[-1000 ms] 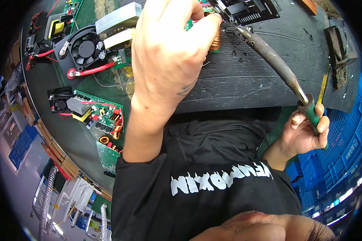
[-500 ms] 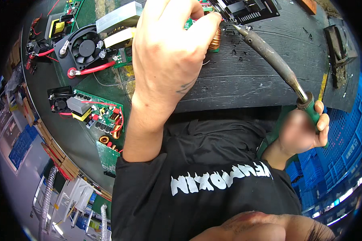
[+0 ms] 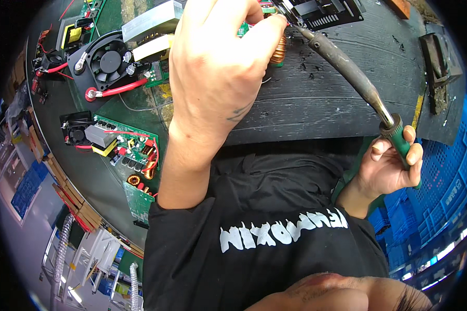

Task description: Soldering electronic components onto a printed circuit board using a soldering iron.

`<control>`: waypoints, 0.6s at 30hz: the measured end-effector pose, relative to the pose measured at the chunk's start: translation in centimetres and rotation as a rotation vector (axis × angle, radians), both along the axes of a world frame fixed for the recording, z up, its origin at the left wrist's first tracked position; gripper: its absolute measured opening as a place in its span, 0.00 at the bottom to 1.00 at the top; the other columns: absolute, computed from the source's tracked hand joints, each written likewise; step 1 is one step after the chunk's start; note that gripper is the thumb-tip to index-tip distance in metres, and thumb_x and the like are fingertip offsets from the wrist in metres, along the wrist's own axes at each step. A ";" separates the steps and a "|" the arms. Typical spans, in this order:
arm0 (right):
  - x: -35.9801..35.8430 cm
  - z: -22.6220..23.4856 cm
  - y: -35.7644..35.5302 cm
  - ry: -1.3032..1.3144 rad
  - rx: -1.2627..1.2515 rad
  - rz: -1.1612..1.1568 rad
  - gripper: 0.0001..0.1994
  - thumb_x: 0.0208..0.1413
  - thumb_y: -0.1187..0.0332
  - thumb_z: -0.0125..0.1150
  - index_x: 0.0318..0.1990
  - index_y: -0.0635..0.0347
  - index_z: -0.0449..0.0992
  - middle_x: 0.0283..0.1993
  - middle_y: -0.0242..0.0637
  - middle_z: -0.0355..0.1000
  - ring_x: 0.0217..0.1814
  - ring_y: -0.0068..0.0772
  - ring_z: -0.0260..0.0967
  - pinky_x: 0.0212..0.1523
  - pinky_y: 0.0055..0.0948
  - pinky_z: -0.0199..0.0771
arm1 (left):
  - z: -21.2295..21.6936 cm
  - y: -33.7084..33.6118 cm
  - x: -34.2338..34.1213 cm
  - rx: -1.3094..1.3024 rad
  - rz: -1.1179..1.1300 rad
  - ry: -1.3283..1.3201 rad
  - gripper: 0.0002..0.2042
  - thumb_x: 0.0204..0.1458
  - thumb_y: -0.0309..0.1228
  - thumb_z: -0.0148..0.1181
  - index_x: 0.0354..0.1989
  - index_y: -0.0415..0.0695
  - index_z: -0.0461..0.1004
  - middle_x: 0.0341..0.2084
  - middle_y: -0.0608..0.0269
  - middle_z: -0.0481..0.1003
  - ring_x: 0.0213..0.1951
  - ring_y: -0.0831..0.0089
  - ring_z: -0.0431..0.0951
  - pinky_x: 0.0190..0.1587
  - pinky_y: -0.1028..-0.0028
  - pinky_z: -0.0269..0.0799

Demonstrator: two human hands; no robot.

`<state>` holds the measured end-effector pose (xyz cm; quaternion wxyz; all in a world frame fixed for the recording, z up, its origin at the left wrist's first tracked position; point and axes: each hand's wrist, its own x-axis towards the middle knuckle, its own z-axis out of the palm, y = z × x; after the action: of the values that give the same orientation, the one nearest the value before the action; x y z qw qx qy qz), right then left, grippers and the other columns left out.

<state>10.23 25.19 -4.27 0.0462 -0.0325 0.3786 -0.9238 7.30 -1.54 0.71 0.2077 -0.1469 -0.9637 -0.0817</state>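
My right hand (image 3: 386, 166) is wrapped round the green handle of a soldering iron (image 3: 347, 67). The iron slants up and left, its tip at the edge of a black slotted panel (image 3: 321, 13), close to my left fingertips. My left hand (image 3: 218, 62) reaches over a green circuit board (image 3: 242, 30) with its thumb and forefinger pinched together. What they pinch is too small and covered to make out; a bit of red shows beside the thumb. A copper-wound coil (image 3: 278, 52) sits just under that thumb. Most of the board is hidden behind the hand.
On the left lie a finned metal heatsink (image 3: 153, 22), a black fan (image 3: 110, 61) with thick red cables, and a smaller board with fan (image 3: 124, 142). A metal iron stand (image 3: 440, 59) is at the right, with blue crates (image 3: 446, 171) below it.
The soldering iron has shifted slightly up and left, bringing its tip against or very near the panel's edge by my left fingertips. My left hand has hardly moved.
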 end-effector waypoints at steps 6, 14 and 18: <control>0.0 -0.1 -0.5 -0.014 -0.005 0.004 0.12 0.56 0.60 0.44 0.28 0.58 0.67 0.51 0.49 0.64 0.31 0.56 0.73 0.27 0.35 0.78 | 0.1 0.1 -0.2 0.001 0.002 0.018 0.10 0.33 0.19 0.60 0.29 0.39 0.76 0.22 0.61 0.69 0.27 0.66 0.70 0.29 0.71 0.65; 0.2 -0.1 -0.3 0.011 0.080 -0.054 0.15 0.58 0.55 0.42 0.30 0.55 0.66 0.50 0.50 0.65 0.29 0.52 0.74 0.17 0.29 0.76 | 0.1 0.1 -0.1 0.021 0.006 0.020 0.10 0.33 0.19 0.60 0.28 0.39 0.76 0.22 0.60 0.69 0.27 0.65 0.70 0.29 0.72 0.66; 0.1 0.2 -0.1 -0.006 -0.016 0.016 0.12 0.56 0.60 0.43 0.28 0.58 0.68 0.51 0.49 0.64 0.32 0.56 0.73 0.29 0.36 0.78 | 0.0 0.2 -0.3 0.034 0.013 0.033 0.10 0.32 0.19 0.60 0.29 0.38 0.76 0.23 0.59 0.71 0.27 0.65 0.71 0.30 0.72 0.67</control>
<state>10.34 25.09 -4.04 0.0542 -0.0332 0.3706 -0.9266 7.04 -1.31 0.74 0.2266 -0.1386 -0.9595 -0.0941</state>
